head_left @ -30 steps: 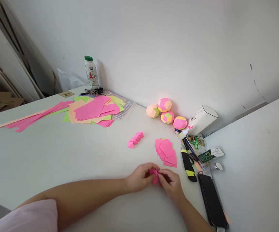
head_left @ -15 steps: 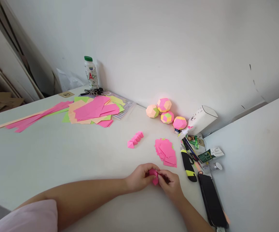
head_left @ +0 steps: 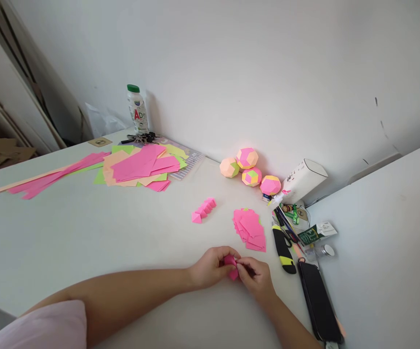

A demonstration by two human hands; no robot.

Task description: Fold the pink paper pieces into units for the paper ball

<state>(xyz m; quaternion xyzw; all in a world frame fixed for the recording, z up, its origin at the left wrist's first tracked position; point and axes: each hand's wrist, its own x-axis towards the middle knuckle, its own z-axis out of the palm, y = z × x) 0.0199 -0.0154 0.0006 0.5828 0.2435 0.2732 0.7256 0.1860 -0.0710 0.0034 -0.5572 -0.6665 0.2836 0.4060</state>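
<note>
A small piece of folded pink paper (head_left: 233,274) is pinched between both my hands, low over the table. My left hand (head_left: 211,265) grips its left side, thumb in front. My right hand (head_left: 256,275) pinches its right edge, the fingertips nearly meeting those of the left. Fingers cover much of the paper, so its full shape is hidden. Just beyond my hands lies a loose stack of pink paper pieces (head_left: 249,230), with bits of green showing. Left of the stack sits a row of nested folded pink units (head_left: 204,210).
Several multicoloured paper balls (head_left: 251,177) rest by the wall. A utility knife (head_left: 284,249), a black case (head_left: 318,300) and a white box (head_left: 304,180) line the right side. Paper sheets (head_left: 137,167), strips (head_left: 60,174) and a bottle (head_left: 137,111) are at the back left.
Both hands stay in nearly the same place. The fingers and the pink paper between them have shifted only slightly.
</note>
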